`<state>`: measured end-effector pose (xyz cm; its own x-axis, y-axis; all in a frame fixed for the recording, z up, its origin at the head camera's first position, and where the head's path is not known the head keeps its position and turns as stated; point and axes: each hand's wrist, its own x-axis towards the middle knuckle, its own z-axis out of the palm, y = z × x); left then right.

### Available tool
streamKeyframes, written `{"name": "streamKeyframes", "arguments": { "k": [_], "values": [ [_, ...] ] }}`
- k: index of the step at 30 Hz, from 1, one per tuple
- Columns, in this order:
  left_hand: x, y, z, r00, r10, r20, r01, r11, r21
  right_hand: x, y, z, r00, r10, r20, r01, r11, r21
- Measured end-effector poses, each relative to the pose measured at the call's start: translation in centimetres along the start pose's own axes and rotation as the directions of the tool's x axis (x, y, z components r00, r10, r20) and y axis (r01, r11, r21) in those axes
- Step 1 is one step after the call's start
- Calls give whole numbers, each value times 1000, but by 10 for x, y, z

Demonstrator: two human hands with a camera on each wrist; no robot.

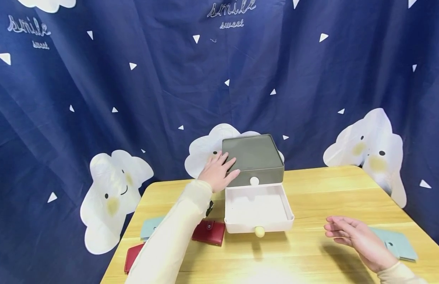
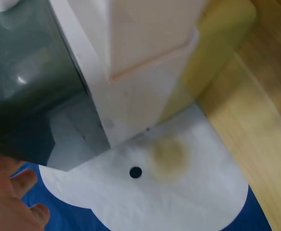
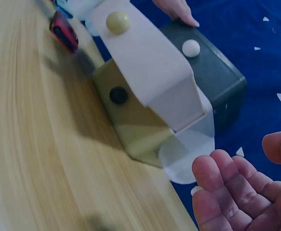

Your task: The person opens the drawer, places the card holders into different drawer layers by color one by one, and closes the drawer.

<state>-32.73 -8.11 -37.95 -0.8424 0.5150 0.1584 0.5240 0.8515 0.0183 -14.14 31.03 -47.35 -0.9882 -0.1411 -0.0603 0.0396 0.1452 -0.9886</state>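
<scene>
The left hand [image 1: 216,173] lies with its fingers spread over the left edge of the dark green top tier [image 1: 253,152] of a small desktop drawer organizer, near its front corner, with the thumb reaching across the front face. The right hand [image 1: 363,241] hovers above the table, well apart from the organizer, palm turned inward; its fingers lie close together, slightly bent, the thumb apart from them, and it holds nothing.

Directly below the top tier, the white middle drawer [image 1: 276,226] stands pulled out toward the person. A pale yellow round knob [image 1: 260,231] sits on its front; the top tier has a white knob [image 1: 254,181]. The right wrist view shows the olive-yellow bottom tier [image 3: 135,125] with a black knob [image 3: 118,95], closed beneath the drawer.

Just left of the white drawer lies a red snap wallet [image 1: 209,233]. Farther left, partly covered by the left sleeve [image 1: 173,236], are a light blue wallet [image 1: 151,227] and a second red wallet [image 1: 132,256]. Another light blue snap wallet [image 1: 398,243] lies just beside the right hand.

Everything rests on a wood-grain table [image 1: 311,256], before a navy curtain [image 1: 162,71] printed with white clouds, triangles and "smile sweet".
</scene>
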Motion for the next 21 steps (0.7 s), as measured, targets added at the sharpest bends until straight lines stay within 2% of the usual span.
{"name": "streamKeyframes", "arguments": {
  "k": [5, 8, 16, 21],
  "values": [
    [-3, -1, -1, 1000, 3, -1, -3, 997, 80, 0, 5, -20, 1000, -20, -5, 20, 999, -49],
    [-3, 2, -1, 1000, 11, -2, -11, 993, 118, -1, 8, -37, 999, -3, -34, 0, 995, -95],
    [3, 14, -3, 1000, -13, 21, 10, 991, 131, -4, 19, -83, 993, 45, -113, -67, 978, -198],
    [6, 18, -4, 1000, 18, 8, -19, 993, 117, -2, 23, -102, 985, 90, -147, -134, 935, -328]
  ]
}}
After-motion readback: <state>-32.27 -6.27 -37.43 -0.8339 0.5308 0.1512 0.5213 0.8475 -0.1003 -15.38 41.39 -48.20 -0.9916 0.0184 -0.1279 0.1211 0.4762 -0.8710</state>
